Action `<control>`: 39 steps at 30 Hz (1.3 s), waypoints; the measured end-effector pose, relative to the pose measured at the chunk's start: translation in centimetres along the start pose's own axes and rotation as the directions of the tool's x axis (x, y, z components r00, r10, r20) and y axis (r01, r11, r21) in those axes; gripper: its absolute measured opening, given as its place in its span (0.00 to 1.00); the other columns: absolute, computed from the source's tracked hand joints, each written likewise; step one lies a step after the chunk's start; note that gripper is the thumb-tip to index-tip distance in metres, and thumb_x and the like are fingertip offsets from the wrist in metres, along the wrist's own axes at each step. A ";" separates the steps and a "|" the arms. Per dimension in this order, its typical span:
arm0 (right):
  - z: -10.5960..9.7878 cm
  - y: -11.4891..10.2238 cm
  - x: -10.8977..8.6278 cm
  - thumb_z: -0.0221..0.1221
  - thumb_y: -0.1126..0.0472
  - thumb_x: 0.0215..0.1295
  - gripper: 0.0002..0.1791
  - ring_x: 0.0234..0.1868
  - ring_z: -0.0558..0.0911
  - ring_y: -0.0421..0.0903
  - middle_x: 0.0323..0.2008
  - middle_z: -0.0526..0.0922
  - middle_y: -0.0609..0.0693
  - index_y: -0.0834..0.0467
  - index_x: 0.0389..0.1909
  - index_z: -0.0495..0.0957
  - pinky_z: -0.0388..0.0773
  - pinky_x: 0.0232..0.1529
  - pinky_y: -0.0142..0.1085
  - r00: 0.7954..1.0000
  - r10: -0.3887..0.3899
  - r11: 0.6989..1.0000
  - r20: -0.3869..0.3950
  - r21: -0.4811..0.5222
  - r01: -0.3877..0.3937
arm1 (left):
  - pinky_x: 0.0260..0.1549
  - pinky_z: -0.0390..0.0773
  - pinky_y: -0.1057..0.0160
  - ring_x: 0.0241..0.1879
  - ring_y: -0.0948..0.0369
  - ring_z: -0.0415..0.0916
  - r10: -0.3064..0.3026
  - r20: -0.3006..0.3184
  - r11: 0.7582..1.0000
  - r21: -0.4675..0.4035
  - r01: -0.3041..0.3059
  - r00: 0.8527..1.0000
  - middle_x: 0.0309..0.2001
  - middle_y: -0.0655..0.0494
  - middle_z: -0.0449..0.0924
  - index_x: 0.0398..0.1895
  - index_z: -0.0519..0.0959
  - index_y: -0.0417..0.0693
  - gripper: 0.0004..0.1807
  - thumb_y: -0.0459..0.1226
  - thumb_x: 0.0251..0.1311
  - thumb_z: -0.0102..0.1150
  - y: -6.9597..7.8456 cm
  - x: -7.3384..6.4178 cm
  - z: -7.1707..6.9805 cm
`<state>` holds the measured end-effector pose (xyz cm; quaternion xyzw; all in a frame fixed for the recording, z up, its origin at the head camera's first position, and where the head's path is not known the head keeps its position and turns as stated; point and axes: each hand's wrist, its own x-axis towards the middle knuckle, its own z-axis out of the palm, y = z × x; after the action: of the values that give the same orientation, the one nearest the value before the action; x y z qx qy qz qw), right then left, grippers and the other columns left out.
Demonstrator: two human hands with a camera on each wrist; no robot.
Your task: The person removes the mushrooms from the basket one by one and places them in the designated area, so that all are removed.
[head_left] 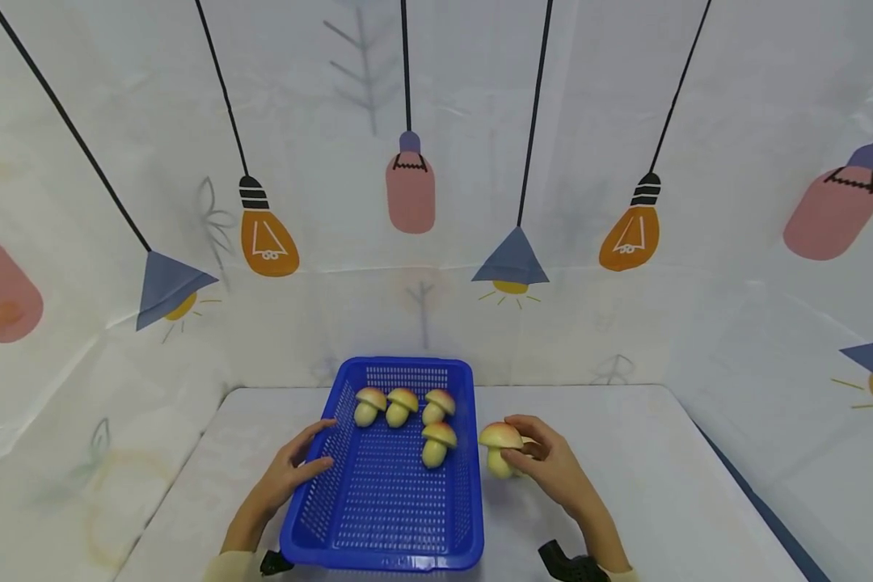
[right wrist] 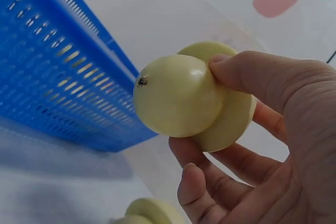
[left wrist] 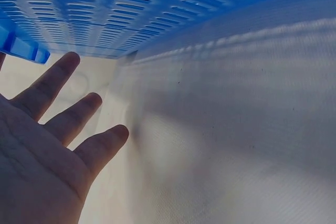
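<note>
A toy mushroom [head_left: 500, 436] with an orange-topped cap and pale stem is pinched between the thumb and fingers of my right hand [head_left: 553, 461], just right of the blue basket [head_left: 385, 559]. In the right wrist view the mushroom's stem end [right wrist: 178, 95] faces the camera. Below it, part of another mushroom [right wrist: 149, 212] shows on the table. Several similar mushrooms [head_left: 434, 453] lie in the far half of the basket. My left hand [head_left: 287, 477] is at the basket's left rim, thumb and forefinger over the edge; its other fingers [left wrist: 71, 119] extend below, spread and straight.
The basket stands on a white table [head_left: 611, 485], which ends at a pale wall sheet [head_left: 451, 323] printed with hanging lamps. The sheet also closes in the left and right sides.
</note>
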<state>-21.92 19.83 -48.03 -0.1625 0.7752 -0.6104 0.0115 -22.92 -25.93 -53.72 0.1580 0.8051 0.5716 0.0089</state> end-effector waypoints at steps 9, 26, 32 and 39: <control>-0.8 1.1 -0.9 0.68 0.63 0.66 0.27 0.51 0.85 0.41 0.63 0.78 0.62 0.59 0.65 0.74 0.83 0.46 0.35 0.997 0.064 0.997 -0.046 0.036 -0.062 | 0.53 0.77 0.67 0.62 0.74 0.70 -0.016 0.020 0.999 -0.037 0.017 1.000 0.77 0.34 0.58 0.79 0.62 0.49 0.33 0.35 0.72 0.56 0.0 0.0 -0.2; -2.4 3.2 -2.1 0.70 0.61 0.64 0.27 0.48 0.84 0.41 0.61 0.80 0.62 0.58 0.63 0.77 0.82 0.44 0.34 0.981 0.114 0.991 -0.156 -0.054 -0.124 | 0.49 0.81 0.64 0.63 0.43 0.74 -0.066 0.048 0.995 -0.068 0.069 0.997 0.74 0.30 0.61 0.80 0.59 0.50 0.33 0.36 0.74 0.54 0.3 0.3 -0.1; -2.9 3.7 -2.6 0.71 0.61 0.63 0.27 0.48 0.84 0.41 0.60 0.81 0.61 0.57 0.63 0.77 0.82 0.44 0.33 0.975 0.123 0.987 -0.187 -0.081 -0.140 | 0.50 0.81 0.64 0.64 0.42 0.73 -0.074 0.051 0.994 -0.077 0.078 0.996 0.74 0.30 0.62 0.80 0.59 0.50 0.33 0.37 0.75 0.53 0.3 0.2 0.0; -3.7 4.1 -3.0 0.69 0.59 0.65 0.28 0.47 0.84 0.40 0.63 0.79 0.61 0.58 0.65 0.76 0.82 0.41 0.34 0.969 0.146 0.982 -0.201 -0.087 -0.166 | 0.50 0.81 0.63 0.64 0.40 0.72 -0.069 0.048 0.994 -0.080 0.072 0.996 0.74 0.29 0.62 0.80 0.58 0.49 0.33 0.37 0.74 0.53 0.2 0.0 0.0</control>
<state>-20.87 24.91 -51.51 -0.0414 0.8135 -0.5796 -0.0243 -22.87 -25.82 -53.51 0.1419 0.7859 0.5995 0.0536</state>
